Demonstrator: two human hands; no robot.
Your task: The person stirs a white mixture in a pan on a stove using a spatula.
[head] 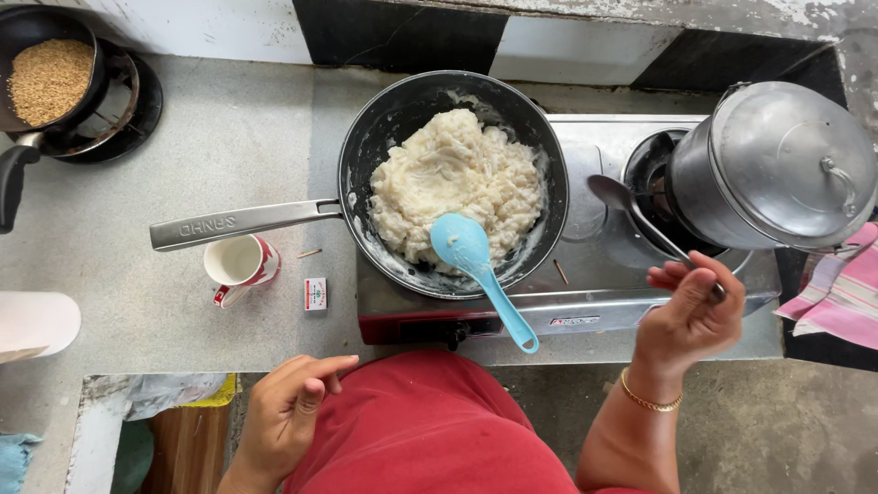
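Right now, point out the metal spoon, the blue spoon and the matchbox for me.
metal spoon (611, 191), head view, on its bowl above the stove top.
blue spoon (460, 242), head view, on its bowl resting in the pan.
matchbox (315, 294), head view, on its top face, on the counter.

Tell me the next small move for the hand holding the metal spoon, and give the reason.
Probably carry the metal spoon leftward and lower its bowl into the white mash in the black pan. The right hand grips only the handle end, with the bowl hanging empty over the stove top, beside the pan; the left hand is free at the counter edge.
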